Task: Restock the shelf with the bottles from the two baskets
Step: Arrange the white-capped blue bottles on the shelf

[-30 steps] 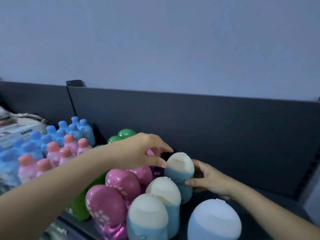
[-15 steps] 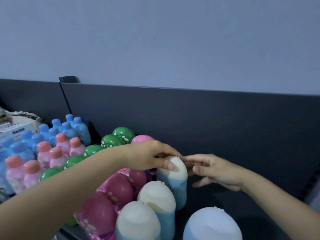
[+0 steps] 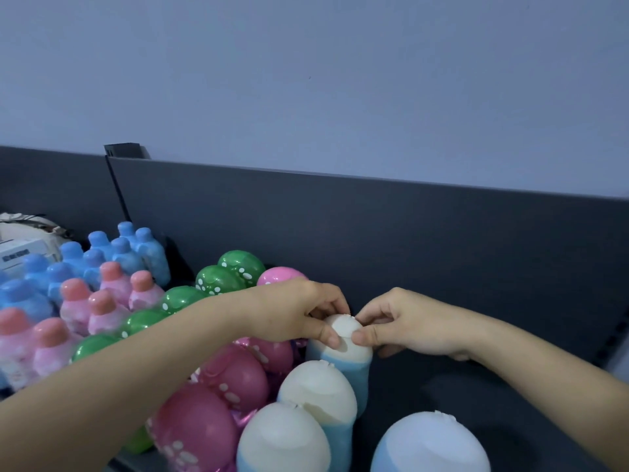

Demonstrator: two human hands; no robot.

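Shelf [image 3: 459, 396]: dark, with a dark back panel [image 3: 408, 250] and a pale wall [image 3: 306, 80] above.

Rear bottle [image 3: 357, 366]: blue body, white domed cap. Upright on the shelf, just in front of the back panel, at the head of a file of 3 white-capped bottles. Pinched at the cap from both sides.
- Left hand [image 3: 299, 315]: thumb and fingers curled narrow onto the cap's left side.
- Right hand [image 3: 408, 325]: thumb and forefinger closed on the cap's right side, other fingers curled under.
- Nothing else held in either.

Rest of that file, nearer the camera: second white-capped bottle [image 3: 316, 393], then third white-capped bottle [image 3: 282, 437]. Close together; cannot tell if touching.

Right of the file, and apart from it: 1 pale-blue domed bottle [image 3: 429, 444]. Possibly the start of a new file.

Left of the file, packed in rows:
- pink spotted bottles [image 3: 235, 376], just beside the white caps
- green spotted bottles [image 3: 238, 267]
- small pink bottles [image 3: 102, 301] with coral caps
- small blue bottles [image 3: 126, 253]
- white boxes [image 3: 23, 253] at the far left edge

Progress, as a judgement:
- Left part of the shelf stocked several rows deep.
- White-capped file 3 long, with the rear one apparently being squared into place.
- Right part of the shelf bare but for that 1 pale-blue bottle, so plenty of room left to fill.
- Baskets out of view, so no count of what remains.
- Estimated past halfway, not finished.
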